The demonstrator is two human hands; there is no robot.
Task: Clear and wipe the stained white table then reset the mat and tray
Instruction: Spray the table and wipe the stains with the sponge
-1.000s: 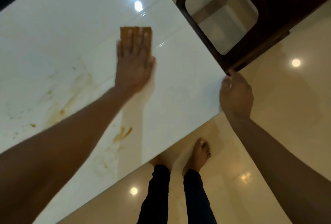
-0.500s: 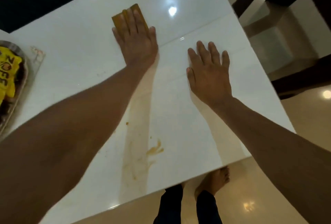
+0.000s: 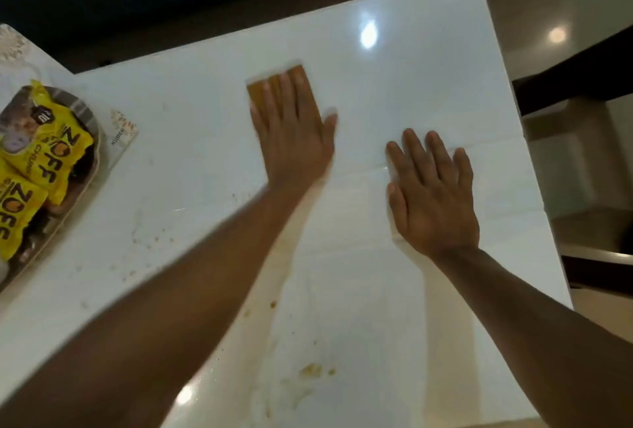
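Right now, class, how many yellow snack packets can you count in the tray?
2. One packet lies toward the tray's far side; the other lies nearer, cut off by the picture's left edge. More may be hidden beyond it.

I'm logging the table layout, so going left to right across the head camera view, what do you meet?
Yellow snack packets on the tray → mat corner → left hand pressing flat on the brown sponge → right hand flat on the white table → dark chair frame past the table's right edge.

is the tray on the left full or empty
Full, as far as it shows: the tray holds yellow snack packets that cover most of it. Its left part is cut off by the picture's edge.
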